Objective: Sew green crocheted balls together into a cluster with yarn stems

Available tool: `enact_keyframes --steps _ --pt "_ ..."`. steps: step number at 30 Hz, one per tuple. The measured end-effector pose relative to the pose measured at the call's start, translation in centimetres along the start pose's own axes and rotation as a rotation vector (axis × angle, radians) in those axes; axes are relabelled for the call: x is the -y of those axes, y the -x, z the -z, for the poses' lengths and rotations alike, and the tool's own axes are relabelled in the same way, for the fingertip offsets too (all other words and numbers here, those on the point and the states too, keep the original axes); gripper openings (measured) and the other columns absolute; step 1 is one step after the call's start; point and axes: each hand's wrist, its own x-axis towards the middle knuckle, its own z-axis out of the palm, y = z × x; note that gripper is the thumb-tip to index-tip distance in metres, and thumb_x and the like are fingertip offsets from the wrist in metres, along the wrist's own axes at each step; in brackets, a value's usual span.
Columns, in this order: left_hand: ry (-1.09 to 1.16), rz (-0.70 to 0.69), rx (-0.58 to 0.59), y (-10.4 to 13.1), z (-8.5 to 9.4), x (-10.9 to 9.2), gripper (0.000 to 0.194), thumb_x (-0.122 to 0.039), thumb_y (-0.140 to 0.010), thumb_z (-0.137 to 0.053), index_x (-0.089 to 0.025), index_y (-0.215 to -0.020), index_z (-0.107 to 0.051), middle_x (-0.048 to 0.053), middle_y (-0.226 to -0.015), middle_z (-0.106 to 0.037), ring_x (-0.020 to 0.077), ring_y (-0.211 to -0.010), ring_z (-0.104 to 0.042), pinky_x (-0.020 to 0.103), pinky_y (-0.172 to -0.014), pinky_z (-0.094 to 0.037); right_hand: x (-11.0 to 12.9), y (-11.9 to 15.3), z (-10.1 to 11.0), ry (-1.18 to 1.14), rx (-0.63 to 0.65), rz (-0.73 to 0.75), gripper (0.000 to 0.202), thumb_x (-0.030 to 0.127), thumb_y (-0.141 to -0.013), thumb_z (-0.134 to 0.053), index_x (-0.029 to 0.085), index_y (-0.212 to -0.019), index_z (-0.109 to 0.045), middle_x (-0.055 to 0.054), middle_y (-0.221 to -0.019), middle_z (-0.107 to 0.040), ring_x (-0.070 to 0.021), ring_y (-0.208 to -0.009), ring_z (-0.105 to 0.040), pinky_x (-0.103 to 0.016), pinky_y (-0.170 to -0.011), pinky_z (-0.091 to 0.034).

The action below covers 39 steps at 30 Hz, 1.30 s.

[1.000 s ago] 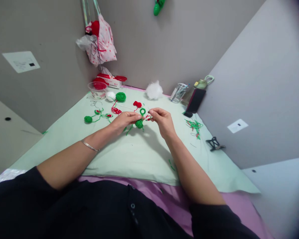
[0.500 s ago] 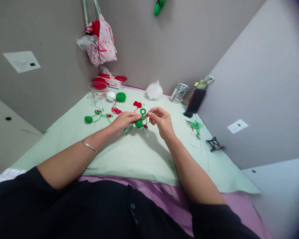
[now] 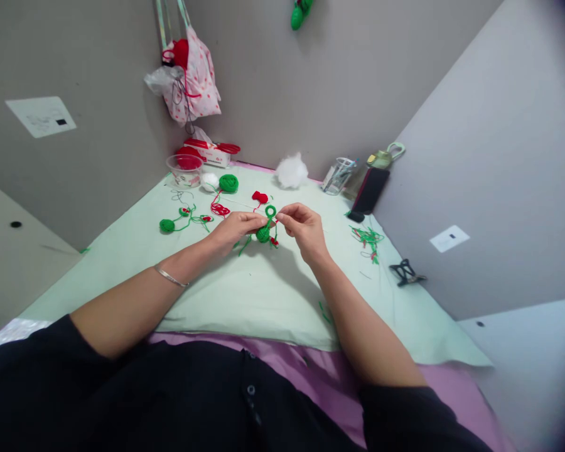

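Above the middle of the table, my left hand (image 3: 240, 227) is closed on a green crocheted piece (image 3: 263, 234) with a round body and a ring-shaped loop at its top. A small red-and-green part (image 3: 274, 241) dangles at its right side, and loose green ends hang below. My right hand (image 3: 305, 229) pinches with thumb and forefinger just right of the loop. A thin red strand (image 3: 276, 227) runs down from these fingertips toward the dangling part. Fingers hide some of the piece.
Left lie small green crocheted parts (image 3: 167, 225), a green yarn ball (image 3: 228, 183) and a plastic tub (image 3: 184, 171). A red bow (image 3: 260, 198) and white stuffing (image 3: 291, 171) are behind my hands. Yarn scraps (image 3: 367, 238), a black claw clip (image 3: 406, 272) and a phone (image 3: 371, 190) sit right.
The right fingertips have closed together beside the loop and shifted slightly. The red strand under them now shows more plainly. My left hand keeps its hold almost unmoved.
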Motion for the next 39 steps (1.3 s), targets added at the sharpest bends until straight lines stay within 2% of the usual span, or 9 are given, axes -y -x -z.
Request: enact_keyframes --steps 7,10,16,25,31,35,39 --pt "-0.013 -0.018 0.008 0.0 0.1 0.2 0.033 -0.049 -0.079 -0.077 -0.020 -0.094 -0.083 0.009 -0.095 -0.076 0.0218 -0.091 -0.064 0.036 -0.091 -0.047 0.1 0.0 -0.1 0.074 -0.011 0.037 0.025 0.041 -0.070 -0.080 0.020 -0.075 -0.066 0.003 -0.066 -0.059 -0.0089 -0.054 -0.041 -0.025 -0.052 -0.035" --pt "-0.018 -0.026 -0.009 0.0 0.1 0.2 0.030 -0.047 -0.079 -0.078 -0.021 -0.092 -0.083 0.008 -0.094 -0.076 0.0205 -0.090 -0.065 0.035 -0.091 -0.047 0.2 0.0 -0.1 0.119 -0.011 0.067 0.024 0.041 -0.071 -0.079 0.021 -0.074 -0.067 0.002 -0.065 -0.060 -0.0095 -0.054 -0.042 -0.026 -0.051 -0.034" --pt "-0.048 -0.049 -0.060 0.1 0.0 -0.2 0.027 -0.047 -0.078 -0.078 -0.022 -0.087 -0.083 0.007 -0.091 -0.076 0.0206 -0.087 -0.063 0.034 -0.088 -0.046 0.2 0.3 0.1 0.231 -0.023 0.124 0.018 0.037 -0.077 -0.076 0.022 -0.074 -0.067 0.005 -0.055 -0.051 -0.0101 -0.051 -0.037 -0.027 -0.050 -0.029" --pt "-0.080 -0.095 -0.063 0.0 0.2 -0.1 0.027 -0.049 -0.076 -0.079 -0.022 -0.077 -0.079 0.005 -0.083 -0.074 0.0202 -0.083 -0.063 0.036 -0.086 -0.046 0.8 0.8 -0.2 0.297 -0.016 0.192 0.014 0.032 -0.078 -0.076 0.022 -0.074 -0.068 0.003 -0.066 -0.058 -0.0101 -0.054 -0.039 -0.028 -0.054 -0.033" --pt "-0.011 -0.080 -0.001 0.0 0.2 0.0 0.025 -0.044 -0.075 -0.081 -0.020 -0.076 -0.074 0.004 -0.081 -0.068 0.0174 -0.081 -0.059 0.033 -0.083 -0.045 0.1 0.4 -0.2 0.194 0.007 0.063 0.018 0.036 -0.073 -0.078 0.021 -0.071 -0.068 0.005 -0.053 -0.051 -0.0102 -0.051 -0.040 -0.027 -0.051 -0.031" --pt "0.094 -0.034 0.027 0.2 -0.1 -0.5 0.024 -0.040 -0.074 -0.082 -0.019 -0.075 -0.070 0.002 -0.079 -0.063 0.0157 -0.079 -0.056 0.031 -0.080 -0.045 -0.3 0.2 -0.3 0.092 0.031 -0.006 0.024 0.040 -0.070 -0.081 0.020 -0.072 -0.068 0.004 -0.058 -0.058 -0.0100 -0.053 -0.045 -0.026 -0.054 -0.037" --pt "0.166 -0.006 0.010 0.4 -0.3 -1.3 0.024 -0.037 -0.073 -0.082 -0.018 -0.076 -0.068 0.001 -0.077 -0.061 0.0145 -0.078 -0.056 0.030 -0.081 -0.044 0.0 0.2 -0.3 0.078 0.043 0.024 0.020 0.038 -0.075 -0.076 0.019 -0.075 -0.069 0.003 -0.062 -0.060 -0.0094 -0.054 -0.046 -0.026 -0.054 -0.039"
